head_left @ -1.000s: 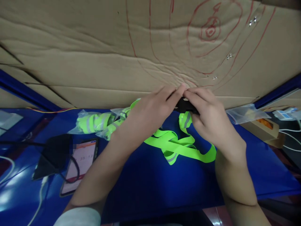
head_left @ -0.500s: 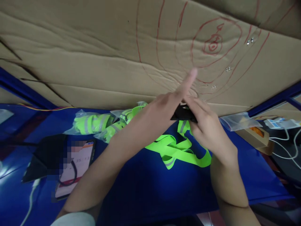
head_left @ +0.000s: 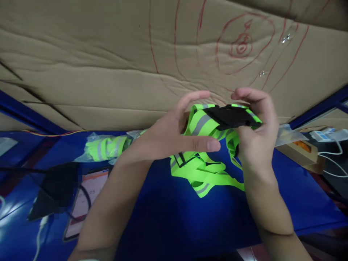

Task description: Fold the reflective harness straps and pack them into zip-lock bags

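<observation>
A black plastic buckle (head_left: 230,119) joins ends of a neon-green strap (head_left: 207,177) with grey reflective stripes, held up above the blue table. My right hand (head_left: 257,141) grips the buckle's right end, its thumb underneath and fingers curled around the far side. My left hand (head_left: 168,134) is beside the buckle's left end, thumb and index finger stretched wide apart around the green webbing; its other fingers are mostly hidden. The rest of the strap trails down in loose loops onto the table, and a thin black frame-like slider (head_left: 181,159) shows below my left thumb.
Bagged green straps (head_left: 107,148) lie behind my left forearm. A phone (head_left: 88,199) and a black object (head_left: 56,186) with a white cable are at left. Cardboard (head_left: 108,83) with red rings stands behind. At right are an open cardboard box (head_left: 301,156) and a clear bag (head_left: 292,135).
My hands, pressed close around the black buckle before, have moved apart. The left hand has swung open, and the buckle with its green strap now shows, lifted in the right hand.
</observation>
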`<action>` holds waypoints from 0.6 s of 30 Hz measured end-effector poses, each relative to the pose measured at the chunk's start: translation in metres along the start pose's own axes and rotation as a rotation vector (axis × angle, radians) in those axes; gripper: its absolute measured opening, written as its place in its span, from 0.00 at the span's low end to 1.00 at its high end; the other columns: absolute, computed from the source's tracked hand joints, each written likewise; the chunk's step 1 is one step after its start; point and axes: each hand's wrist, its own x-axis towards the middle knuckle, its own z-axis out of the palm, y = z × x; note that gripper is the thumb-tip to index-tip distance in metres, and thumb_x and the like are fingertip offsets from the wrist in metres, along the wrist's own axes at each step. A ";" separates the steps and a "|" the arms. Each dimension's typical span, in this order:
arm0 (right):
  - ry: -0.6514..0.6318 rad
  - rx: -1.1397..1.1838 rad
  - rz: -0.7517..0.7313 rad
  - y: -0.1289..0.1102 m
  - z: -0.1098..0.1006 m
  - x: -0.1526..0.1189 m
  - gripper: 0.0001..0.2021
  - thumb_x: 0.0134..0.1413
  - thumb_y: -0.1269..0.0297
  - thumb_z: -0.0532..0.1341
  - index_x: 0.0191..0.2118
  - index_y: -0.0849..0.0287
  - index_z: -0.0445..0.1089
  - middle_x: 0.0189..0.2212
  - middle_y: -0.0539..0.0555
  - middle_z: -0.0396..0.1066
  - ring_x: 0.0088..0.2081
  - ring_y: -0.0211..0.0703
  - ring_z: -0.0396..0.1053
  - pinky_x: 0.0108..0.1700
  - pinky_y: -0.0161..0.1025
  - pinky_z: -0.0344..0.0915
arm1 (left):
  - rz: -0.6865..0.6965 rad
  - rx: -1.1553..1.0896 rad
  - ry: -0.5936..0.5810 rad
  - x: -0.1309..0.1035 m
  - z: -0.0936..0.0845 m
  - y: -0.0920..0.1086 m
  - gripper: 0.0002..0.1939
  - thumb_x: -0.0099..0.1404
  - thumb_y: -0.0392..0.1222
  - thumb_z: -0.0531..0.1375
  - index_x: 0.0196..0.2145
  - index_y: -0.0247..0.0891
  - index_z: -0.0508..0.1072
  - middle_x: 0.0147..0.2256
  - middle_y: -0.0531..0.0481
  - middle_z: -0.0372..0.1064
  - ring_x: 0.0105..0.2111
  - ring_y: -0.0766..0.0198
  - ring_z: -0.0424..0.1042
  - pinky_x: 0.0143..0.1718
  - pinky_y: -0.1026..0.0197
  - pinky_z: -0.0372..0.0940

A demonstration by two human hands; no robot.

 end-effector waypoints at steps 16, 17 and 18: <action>-0.748 0.925 1.121 0.051 0.004 -0.076 0.32 0.50 0.37 0.71 0.51 0.58 0.75 0.38 0.57 0.80 0.33 0.44 0.78 0.37 0.41 0.78 | -0.416 -0.682 0.294 -0.036 0.038 -0.078 0.16 0.68 0.52 0.68 0.34 0.37 0.74 0.22 0.58 0.63 0.21 0.70 0.67 0.26 0.67 0.69; -0.758 0.979 1.182 0.049 0.002 -0.087 0.34 0.47 0.35 0.72 0.49 0.59 0.76 0.36 0.56 0.80 0.32 0.44 0.77 0.37 0.41 0.78 | -0.464 -0.699 0.314 -0.049 0.039 -0.082 0.17 0.68 0.54 0.67 0.34 0.36 0.74 0.21 0.57 0.63 0.21 0.69 0.68 0.26 0.66 0.70; -0.762 1.043 1.221 0.044 0.001 -0.096 0.36 0.45 0.33 0.72 0.49 0.59 0.76 0.36 0.56 0.80 0.32 0.44 0.77 0.38 0.41 0.78 | -0.510 -0.731 0.332 -0.061 0.041 -0.086 0.18 0.69 0.55 0.66 0.34 0.36 0.74 0.21 0.57 0.63 0.22 0.68 0.68 0.27 0.65 0.71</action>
